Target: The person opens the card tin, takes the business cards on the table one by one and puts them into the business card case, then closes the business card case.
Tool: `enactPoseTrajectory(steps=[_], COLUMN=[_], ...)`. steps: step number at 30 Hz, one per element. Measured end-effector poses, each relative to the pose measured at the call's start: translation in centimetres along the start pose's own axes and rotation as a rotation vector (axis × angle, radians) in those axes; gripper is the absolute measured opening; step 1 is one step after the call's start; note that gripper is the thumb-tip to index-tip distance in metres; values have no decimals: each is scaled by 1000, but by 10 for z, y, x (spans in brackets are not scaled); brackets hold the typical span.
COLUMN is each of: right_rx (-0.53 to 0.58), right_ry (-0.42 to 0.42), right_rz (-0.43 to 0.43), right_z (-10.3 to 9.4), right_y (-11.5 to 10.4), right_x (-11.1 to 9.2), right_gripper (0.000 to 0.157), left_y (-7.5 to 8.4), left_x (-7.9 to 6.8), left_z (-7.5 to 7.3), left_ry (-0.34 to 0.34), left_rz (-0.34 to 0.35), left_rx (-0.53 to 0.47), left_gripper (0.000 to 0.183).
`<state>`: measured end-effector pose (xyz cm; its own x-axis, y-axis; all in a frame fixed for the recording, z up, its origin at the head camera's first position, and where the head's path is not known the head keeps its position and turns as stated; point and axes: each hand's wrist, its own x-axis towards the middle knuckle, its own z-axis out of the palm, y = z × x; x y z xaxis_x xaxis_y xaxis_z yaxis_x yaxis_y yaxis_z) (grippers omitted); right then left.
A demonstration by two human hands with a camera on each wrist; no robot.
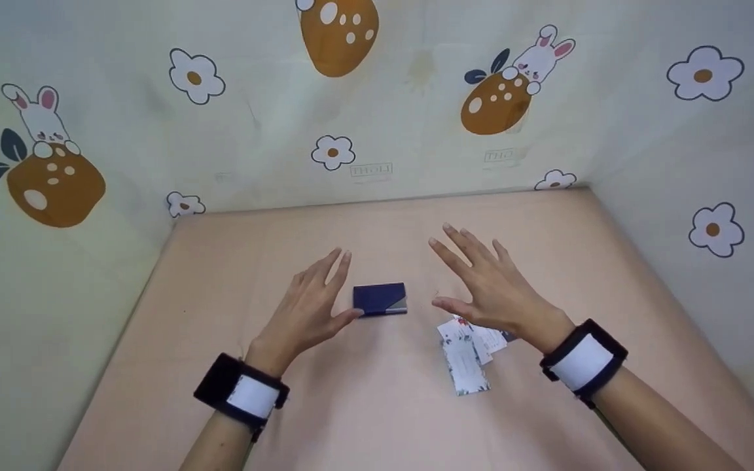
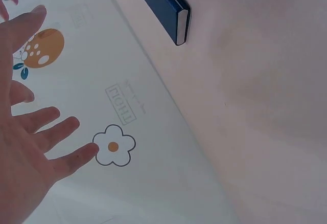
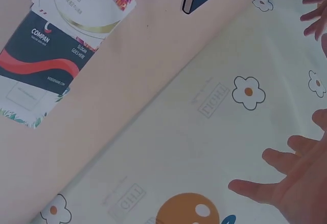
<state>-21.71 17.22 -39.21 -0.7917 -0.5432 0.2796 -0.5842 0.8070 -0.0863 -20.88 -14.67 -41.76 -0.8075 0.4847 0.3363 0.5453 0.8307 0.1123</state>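
A dark blue card case with a silver corner lies flat on the table between the two hands. The left hand hovers just left of it, fingers extended; its thumb tip overlaps the case's near corner in the head view, while the left wrist view shows the case apart from the hand. To the right, the right hand is raised with fingers spread, holding nothing. Below that hand sits a loose pile of printed business cards, partly hidden by it. A dark card with a red wave shows in the right wrist view.
The table has a pale pink cover. Cloth walls printed with rabbits, orange fruit and flowers rise behind it and along both sides. Each wrist wears a black strap with a white patch.
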Motion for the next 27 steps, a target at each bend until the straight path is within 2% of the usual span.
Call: enactPoseTrajectory(steps=[5, 9, 18, 24, 27], right_rx=[-31, -22, 15, 24, 33], right_ry=[7, -11, -45, -61, -72], right_rz=[-42, -39, -47, -61, -64], right_z=[10, 18, 37, 46, 50], right_y=[-3, -4, -16, -22, -23], right_x=[3, 5, 11, 15, 17], right_gripper=[83, 81, 79, 80, 80], left_y=[3, 5, 14, 15, 15], left_x=[-2, -1, 7, 12, 13], left_z=[7, 15, 30, 34, 38], left_ry=[-8, -22, -106, -98, -111], left_rz=[30, 33, 25, 33, 15], left_rx=[30, 43, 22, 48, 7], left_gripper=[87, 83, 76, 73, 73])
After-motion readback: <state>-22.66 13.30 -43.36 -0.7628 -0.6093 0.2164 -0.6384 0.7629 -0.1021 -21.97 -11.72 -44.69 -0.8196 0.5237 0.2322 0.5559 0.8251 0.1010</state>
